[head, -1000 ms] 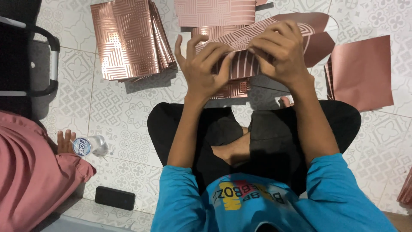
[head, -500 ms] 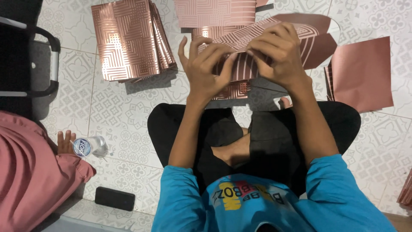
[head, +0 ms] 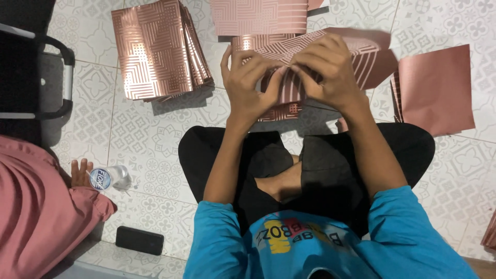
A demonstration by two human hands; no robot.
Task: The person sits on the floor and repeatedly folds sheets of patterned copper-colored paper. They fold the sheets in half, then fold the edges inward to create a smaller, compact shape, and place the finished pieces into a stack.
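Observation:
Both my hands grip one rose-gold patterned sheet (head: 356, 54) above my crossed legs. My left hand (head: 247, 85) pinches its near left edge, fingers curled over the fold. My right hand (head: 325, 70) presses the sheet's middle, fingertips meeting the left hand's. The sheet is bent, with its plain pink back showing at the right. More patterned sheets (head: 281, 111) lie on the floor under it.
A stack of shiny patterned sheets (head: 157, 49) lies at the upper left, another sheet (head: 258, 15) at the top, plain pink sheets (head: 436, 88) at the right. Another person's pink sleeve (head: 36, 206) and hand (head: 78, 173), a plastic bottle (head: 111, 178), a black phone (head: 139, 240) and a dark chair (head: 31, 72) are on the left.
My hands have drawn closer together on the sheet, and its fold has tightened slightly. The rest is unchanged.

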